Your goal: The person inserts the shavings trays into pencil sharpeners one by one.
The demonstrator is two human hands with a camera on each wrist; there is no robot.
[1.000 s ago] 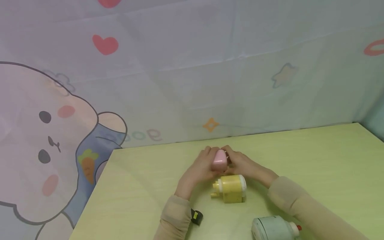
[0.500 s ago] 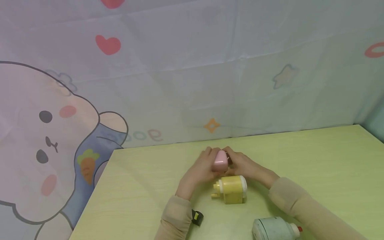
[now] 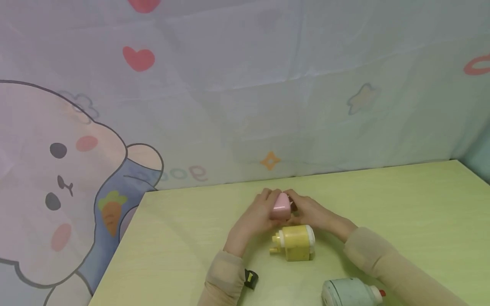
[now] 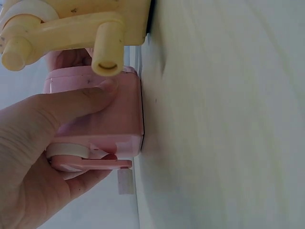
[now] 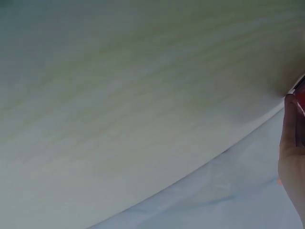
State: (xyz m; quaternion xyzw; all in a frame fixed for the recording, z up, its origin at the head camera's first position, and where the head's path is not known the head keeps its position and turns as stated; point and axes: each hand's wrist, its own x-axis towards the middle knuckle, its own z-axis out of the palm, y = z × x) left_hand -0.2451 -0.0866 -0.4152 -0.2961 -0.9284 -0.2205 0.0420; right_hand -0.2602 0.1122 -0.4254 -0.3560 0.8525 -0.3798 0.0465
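Observation:
A pink crank pencil sharpener (image 3: pixel 282 208) stands between both hands at the far part of the table. My left hand (image 3: pixel 254 214) grips its left end; in the left wrist view the thumb (image 4: pixel 90 100) lies along the pink side and other fingers reach behind and around the crank (image 4: pixel 102 164). From the right, my right hand (image 3: pixel 311 211) holds the other end, its fingers curled at a dark red part. Only a slice of that hand and of the red part (image 5: pixel 301 98) shows in the right wrist view. Just nearer stands a yellow pencil sharpener (image 3: pixel 297 243), its crank facing left.
Near the right forearm lies a pale green pencil sharpener (image 3: pixel 350 292) with a red tip, cut off by the frame's bottom. A small black object (image 3: pixel 250 279) with a yellow mark shows beside the left sleeve. A printed cloth (image 3: pixel 229 106) hangs behind the table (image 3: pixel 402 204).
Both hands keep their hold on the pink pencil sharpener, with hardly any movement. The whole head view has shifted very slightly.

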